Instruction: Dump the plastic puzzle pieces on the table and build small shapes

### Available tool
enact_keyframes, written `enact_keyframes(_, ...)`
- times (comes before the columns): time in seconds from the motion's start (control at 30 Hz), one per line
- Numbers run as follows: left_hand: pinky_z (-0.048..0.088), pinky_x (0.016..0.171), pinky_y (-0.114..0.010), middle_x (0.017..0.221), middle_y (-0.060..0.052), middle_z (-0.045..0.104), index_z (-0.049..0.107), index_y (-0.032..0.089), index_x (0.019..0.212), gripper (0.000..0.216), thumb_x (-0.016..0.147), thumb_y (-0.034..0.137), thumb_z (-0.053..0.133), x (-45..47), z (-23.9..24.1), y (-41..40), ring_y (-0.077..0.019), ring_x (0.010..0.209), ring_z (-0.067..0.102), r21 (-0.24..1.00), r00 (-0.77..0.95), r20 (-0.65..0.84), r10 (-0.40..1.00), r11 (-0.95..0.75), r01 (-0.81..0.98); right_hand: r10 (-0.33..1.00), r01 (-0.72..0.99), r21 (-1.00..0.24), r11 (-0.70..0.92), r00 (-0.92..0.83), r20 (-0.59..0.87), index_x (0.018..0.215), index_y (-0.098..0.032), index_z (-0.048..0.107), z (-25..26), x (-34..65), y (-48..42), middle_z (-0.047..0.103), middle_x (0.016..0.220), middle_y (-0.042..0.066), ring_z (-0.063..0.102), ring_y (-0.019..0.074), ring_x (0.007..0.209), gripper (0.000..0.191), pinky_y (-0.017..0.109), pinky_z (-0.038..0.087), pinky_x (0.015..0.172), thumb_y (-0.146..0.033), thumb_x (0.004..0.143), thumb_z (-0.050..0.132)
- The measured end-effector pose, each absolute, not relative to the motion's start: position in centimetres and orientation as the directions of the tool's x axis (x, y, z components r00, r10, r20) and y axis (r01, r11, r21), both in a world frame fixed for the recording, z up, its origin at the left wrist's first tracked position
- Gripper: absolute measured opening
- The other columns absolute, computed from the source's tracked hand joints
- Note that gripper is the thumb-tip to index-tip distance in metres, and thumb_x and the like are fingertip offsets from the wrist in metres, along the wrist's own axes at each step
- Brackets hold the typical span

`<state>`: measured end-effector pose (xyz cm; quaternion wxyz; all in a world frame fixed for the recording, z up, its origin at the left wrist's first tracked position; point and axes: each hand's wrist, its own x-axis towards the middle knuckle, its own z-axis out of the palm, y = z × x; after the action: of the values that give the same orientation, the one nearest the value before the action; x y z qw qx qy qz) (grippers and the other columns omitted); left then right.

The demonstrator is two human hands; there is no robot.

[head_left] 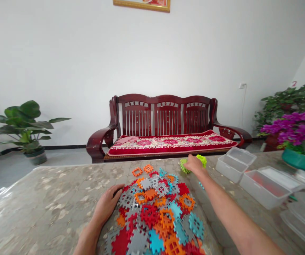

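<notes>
A heap of plastic interlocking tiles (150, 214) in red, grey, orange and blue, with toothed edges, lies on the table in front of me. Some tiles have cut-out windows. My left hand (110, 200) rests on the table at the heap's left edge, its fingers loosely extended and touching the outer tiles. Beyond the heap, to the right, my right hand (194, 163) reaches down among lime-green interlocking tiles (184, 166). Its fingers are bent together at a green tile, their tips partly hidden. More green tiles (202, 160) show just right of that hand.
Clear plastic boxes (265, 189) with lids stand on the patterned table (59, 202) at the right, one holding something red. A teal pot (301, 161) with purple flowers is behind them. Past the table are a wooden bench (165, 117) and a potted plant (34, 141).
</notes>
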<state>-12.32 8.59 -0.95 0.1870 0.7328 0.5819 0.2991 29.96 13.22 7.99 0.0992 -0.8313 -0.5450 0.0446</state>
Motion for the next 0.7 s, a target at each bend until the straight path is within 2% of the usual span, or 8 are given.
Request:
enact_keyframes(0.23, 0.048, 0.101, -0.039, 0.115, -0.005, 0.073, 0.070, 0.022, 0.110, 0.044, 0.085, 0.044, 0.042, -12.3, -0.9, 8.5, -0.0246, 0.109, 0.065, 0.623, 0.150, 0.224, 0.963, -0.260, 0.738, 0.919, 0.908, -0.160, -0.387, 0.394, 0.008, 0.116, -0.014, 0.063, 7.1, 30.0, 13.0, 0.069, 0.114, 0.020, 0.065, 0.0309, 0.110, 0.042, 0.036, 0.050, 0.085, -0.031, 0.078, 0.061)
enact_keyframes(0.43, 0.049, 0.100, -0.038, 0.114, -0.004, 0.073, 0.071, 0.023, 0.108, 0.042, 0.085, 0.044, 0.043, -12.3, -1.0, 8.5, -0.0243, 0.109, 0.065, 0.631, 0.142, 0.236, 0.961, -0.263, 0.730, 0.930, 0.921, -0.134, -0.364, 0.366, -0.013, 0.141, -0.017, 0.043, 6.7, 28.8, 13.3, 0.052, 0.139, 0.020, 0.051, 0.0361, 0.127, 0.075, 0.044, 0.046, 0.095, -0.045, 0.075, 0.065)
enact_keyframes(0.53, 0.049, 0.100, -0.038, 0.115, -0.004, 0.073, 0.071, 0.023, 0.108, 0.042, 0.085, 0.044, 0.043, -12.3, -0.9, 8.4, -0.0243, 0.109, 0.065, 0.629, 0.133, 0.240, 0.962, -0.258, 0.733, 0.934, 0.925, -0.127, -0.358, 0.354, -0.055, 0.136, -0.019, 0.050, 5.9, 28.8, 13.7, 0.052, 0.138, 0.019, 0.052, 0.0365, 0.125, 0.067, 0.045, 0.046, 0.095, -0.043, 0.075, 0.066)
enact_keyframes(0.7, 0.048, 0.101, -0.039, 0.116, -0.005, 0.072, 0.071, 0.022, 0.110, 0.043, 0.086, 0.045, 0.043, -12.3, -0.8, 8.4, -0.0246, 0.110, 0.065, 0.627, 0.140, 0.226, 0.964, -0.254, 0.737, 0.940, 0.932, -0.128, -0.339, 0.333, -0.066, 0.123, -0.016, 0.060, 4.6, 29.6, 14.2, 0.062, 0.125, 0.018, 0.059, 0.0328, 0.117, 0.049, 0.041, 0.049, 0.090, -0.028, 0.075, 0.063)
